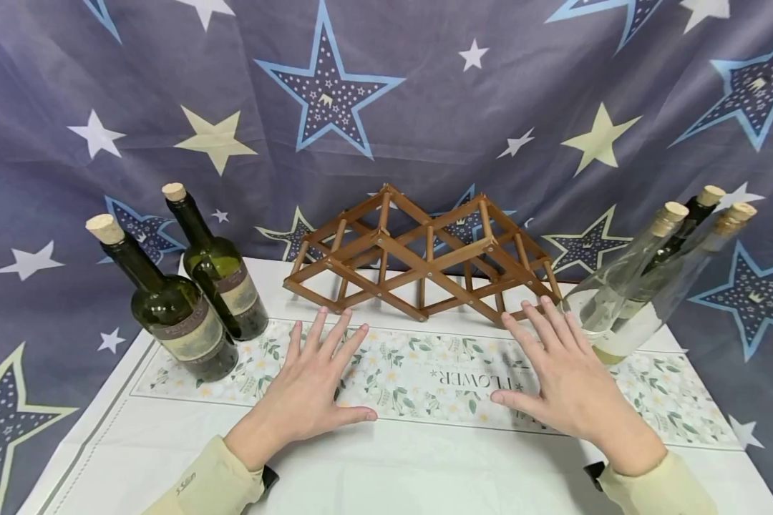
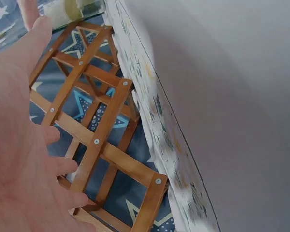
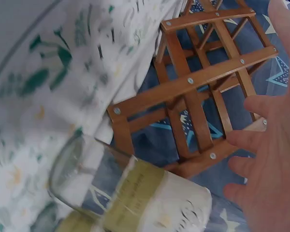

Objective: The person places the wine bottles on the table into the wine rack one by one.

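Note:
A brown wooden lattice wine rack (image 1: 428, 275) stands at the back of the table with no bottle in it. My left hand (image 1: 309, 390) hovers in front of its left part, fingers spread, holding nothing. Over the table in front of the rack's right end, my right hand (image 1: 567, 379) is also spread and holds nothing. Two corked dark green bottles, a nearer one (image 1: 180, 325) and a farther one (image 1: 232, 279), stand on the left. On the right, two corked clear bottles and a dark one form a group; a labelled clear bottle (image 3: 159, 193) shows in the right wrist view.
A white cloth (image 1: 425, 472) with a floral printed band (image 1: 399, 372) covers the table. Behind the rack hangs a dark blue curtain (image 1: 419, 121) with stars. The bottle groups stand near the table's left and right edges.

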### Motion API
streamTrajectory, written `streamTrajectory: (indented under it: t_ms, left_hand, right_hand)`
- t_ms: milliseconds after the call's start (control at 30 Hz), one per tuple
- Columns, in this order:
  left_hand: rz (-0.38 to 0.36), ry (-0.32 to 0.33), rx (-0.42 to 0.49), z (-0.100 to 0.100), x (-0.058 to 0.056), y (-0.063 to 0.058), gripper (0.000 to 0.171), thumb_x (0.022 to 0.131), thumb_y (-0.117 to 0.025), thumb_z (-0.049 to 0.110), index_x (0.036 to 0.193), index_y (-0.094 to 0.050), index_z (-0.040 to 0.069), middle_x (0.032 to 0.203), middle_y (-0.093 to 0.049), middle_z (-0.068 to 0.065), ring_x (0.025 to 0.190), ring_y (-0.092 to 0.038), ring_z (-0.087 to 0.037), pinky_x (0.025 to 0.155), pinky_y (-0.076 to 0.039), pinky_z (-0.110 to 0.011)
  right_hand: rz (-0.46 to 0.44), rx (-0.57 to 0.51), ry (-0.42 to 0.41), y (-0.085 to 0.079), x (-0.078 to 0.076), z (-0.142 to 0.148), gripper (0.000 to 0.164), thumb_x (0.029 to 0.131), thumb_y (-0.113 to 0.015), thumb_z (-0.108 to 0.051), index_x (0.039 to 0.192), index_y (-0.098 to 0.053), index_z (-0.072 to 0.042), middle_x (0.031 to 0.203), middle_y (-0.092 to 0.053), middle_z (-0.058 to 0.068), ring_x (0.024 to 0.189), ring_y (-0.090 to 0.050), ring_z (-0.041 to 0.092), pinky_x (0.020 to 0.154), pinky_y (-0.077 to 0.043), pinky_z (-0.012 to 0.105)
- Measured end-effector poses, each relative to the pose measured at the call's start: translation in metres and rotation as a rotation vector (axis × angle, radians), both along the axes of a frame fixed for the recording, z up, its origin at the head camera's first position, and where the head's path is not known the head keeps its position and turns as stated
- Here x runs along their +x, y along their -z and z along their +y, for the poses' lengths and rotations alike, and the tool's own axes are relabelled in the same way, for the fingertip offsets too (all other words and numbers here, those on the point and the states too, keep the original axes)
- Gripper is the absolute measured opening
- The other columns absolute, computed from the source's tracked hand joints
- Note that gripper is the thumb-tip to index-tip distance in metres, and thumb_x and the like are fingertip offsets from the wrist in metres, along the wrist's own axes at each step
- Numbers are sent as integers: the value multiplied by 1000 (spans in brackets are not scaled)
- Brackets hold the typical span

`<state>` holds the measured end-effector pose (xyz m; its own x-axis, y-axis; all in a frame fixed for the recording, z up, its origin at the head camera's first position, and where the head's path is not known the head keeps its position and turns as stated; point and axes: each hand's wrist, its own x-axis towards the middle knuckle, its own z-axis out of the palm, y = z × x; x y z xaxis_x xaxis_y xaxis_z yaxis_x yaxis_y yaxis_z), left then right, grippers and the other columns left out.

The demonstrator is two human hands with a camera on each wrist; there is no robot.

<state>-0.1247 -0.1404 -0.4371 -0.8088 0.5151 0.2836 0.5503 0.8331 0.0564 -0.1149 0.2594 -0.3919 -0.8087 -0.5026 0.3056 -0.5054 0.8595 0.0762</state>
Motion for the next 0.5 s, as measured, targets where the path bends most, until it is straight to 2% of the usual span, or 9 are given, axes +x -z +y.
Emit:
streamTrajectory:
  t_ms: [300, 500]
  left_hand:
    - [-2, 11, 16, 1, 2, -2, 122, 67, -55, 91, 163, -16, 26, 167, -2, -6, 150, 7, -37, 112, -3, -68]
    - [-17, 15, 13, 1, 2, -2, 119, 68, -55, 90, 162, -22, 23, 166, -7, -8, 150, 7, -36, 113, 0, -66]
  right_hand:
    - [72, 44, -7, -27, -6, 11, 100, 82, -52, -80, 158, -34, -16, 160, -27, 18, 151, -1, 32, 118, -8, 56]
    - [79, 91, -11, -49, -9, 18, 81, 91, -55, -59, 155, -40, -12, 160, -27, 18, 151, 1, 31, 118, -7, 55]
